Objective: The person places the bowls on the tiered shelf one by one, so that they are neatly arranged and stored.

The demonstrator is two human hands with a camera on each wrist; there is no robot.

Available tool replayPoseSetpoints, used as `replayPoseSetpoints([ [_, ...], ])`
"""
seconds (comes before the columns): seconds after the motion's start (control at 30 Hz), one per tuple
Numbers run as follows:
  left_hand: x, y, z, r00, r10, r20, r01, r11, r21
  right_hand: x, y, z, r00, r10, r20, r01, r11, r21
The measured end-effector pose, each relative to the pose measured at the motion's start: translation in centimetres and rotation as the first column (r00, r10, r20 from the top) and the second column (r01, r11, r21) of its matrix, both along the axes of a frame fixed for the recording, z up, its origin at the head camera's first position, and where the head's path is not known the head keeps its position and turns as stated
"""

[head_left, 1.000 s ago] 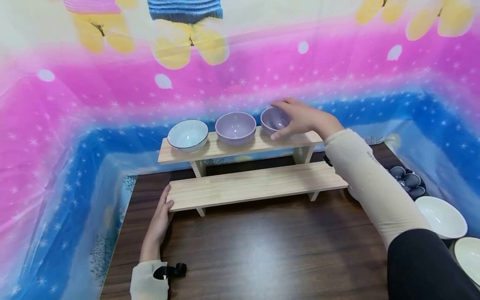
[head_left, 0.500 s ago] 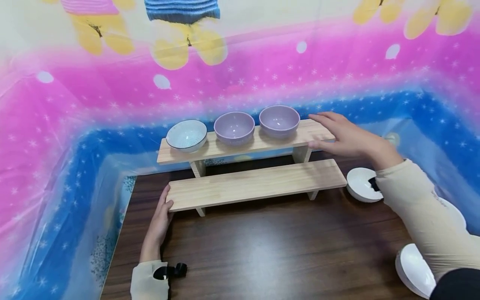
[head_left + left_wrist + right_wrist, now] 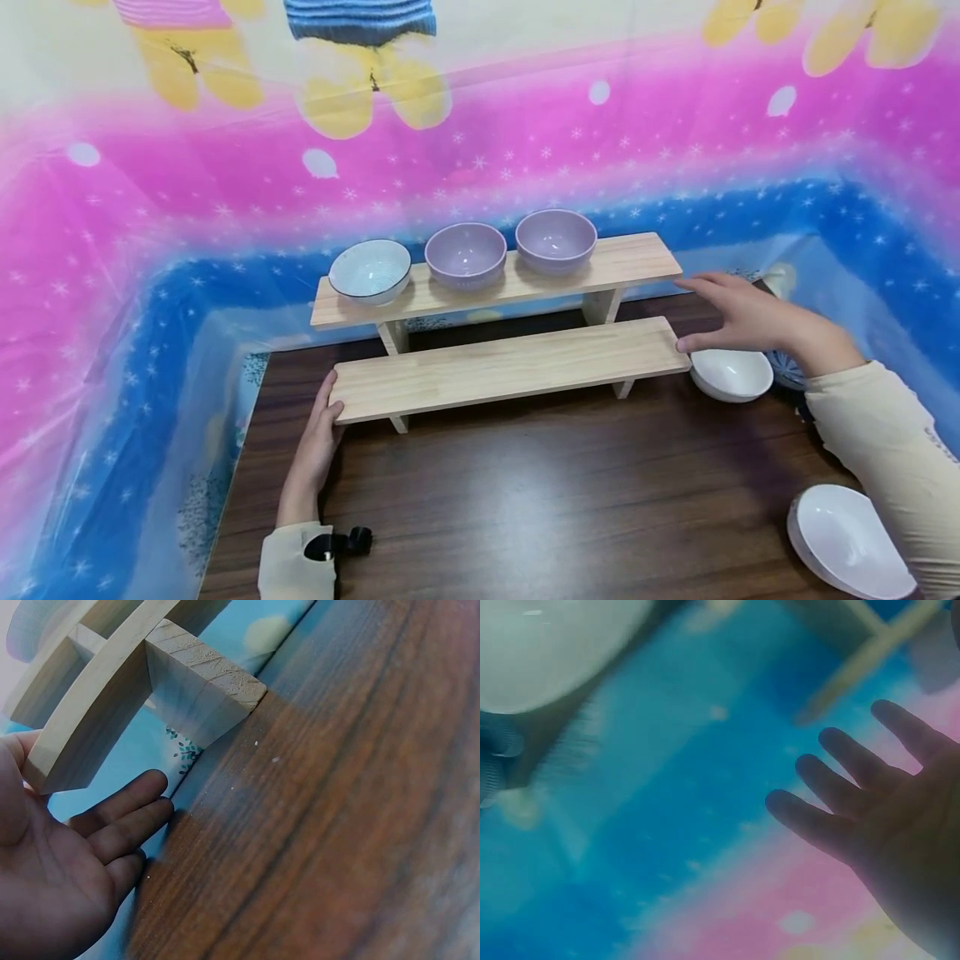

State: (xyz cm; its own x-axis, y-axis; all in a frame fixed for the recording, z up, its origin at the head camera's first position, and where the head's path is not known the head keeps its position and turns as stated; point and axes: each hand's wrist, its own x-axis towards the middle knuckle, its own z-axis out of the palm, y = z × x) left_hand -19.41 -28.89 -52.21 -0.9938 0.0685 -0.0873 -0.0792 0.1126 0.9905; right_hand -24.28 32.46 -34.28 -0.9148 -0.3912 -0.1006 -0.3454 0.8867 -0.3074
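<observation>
A two-tier wooden display shelf [image 3: 510, 367] stands on the dark table. My left hand [image 3: 321, 442] holds the left end of its lower board, thumb at the front edge; in the left wrist view the other fingers [image 3: 127, 829] of that hand stretch out below the board. On the upper board sit a pale bowl with a dark rim [image 3: 371, 273] and two purple bowls, one in the middle [image 3: 467, 257] and one to the right [image 3: 556, 242]. My right hand [image 3: 757, 317], fingers spread and holding nothing, is at the right end of the lower board.
A white bowl [image 3: 731, 375] stands right of the shelf, below my right hand, with dark patterned dishware [image 3: 786, 371] behind it. Another white bowl [image 3: 847, 537] is at the front right, partly covered by my sleeve. A printed cloth [image 3: 480, 167] hangs behind and around the table.
My right hand has let go of the right purple bowl and moved right and down to the lower board's right end. The left hand has stayed at the board's left end.
</observation>
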Motion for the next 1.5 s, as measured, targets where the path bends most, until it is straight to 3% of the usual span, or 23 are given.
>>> replayPoseSetpoints([
  [0.17, 0.1, -0.4, 0.1, 1.0, 0.004, 0.003, -0.004, 1.0, -0.001, -1.0, 2.0, -3.8, 0.993, -0.052, 0.107, 0.048, 0.998, 0.043],
  [0.3, 0.0, -0.3, 0.0, 1.0, -0.003, 0.011, 0.003, 1.0, -0.003, -0.9, 3.9, -6.2, 0.981, -0.114, 0.154, 0.103, 0.992, 0.075],
  [0.57, 0.1, 0.0, -0.1, 1.0, 0.008, 0.015, -0.008, 1.0, 0.002, 0.2, 6.8, -8.8, 0.957, -0.171, 0.234, 0.166, 0.985, 0.043],
  [0.73, 0.0, -0.1, -0.2, 1.0, 0.01, 0.021, -0.011, 1.0, 0.009, 1.0, 7.1, -9.6, 0.959, -0.152, 0.238, 0.151, 0.988, 0.021],
  [1.5, 0.0, 0.2, -0.1, 1.0, 0.017, 0.0, -0.017, 1.0, 0.014, 0.3, 6.4, -10.4, 0.973, -0.149, 0.173, 0.142, 0.988, 0.055],
])
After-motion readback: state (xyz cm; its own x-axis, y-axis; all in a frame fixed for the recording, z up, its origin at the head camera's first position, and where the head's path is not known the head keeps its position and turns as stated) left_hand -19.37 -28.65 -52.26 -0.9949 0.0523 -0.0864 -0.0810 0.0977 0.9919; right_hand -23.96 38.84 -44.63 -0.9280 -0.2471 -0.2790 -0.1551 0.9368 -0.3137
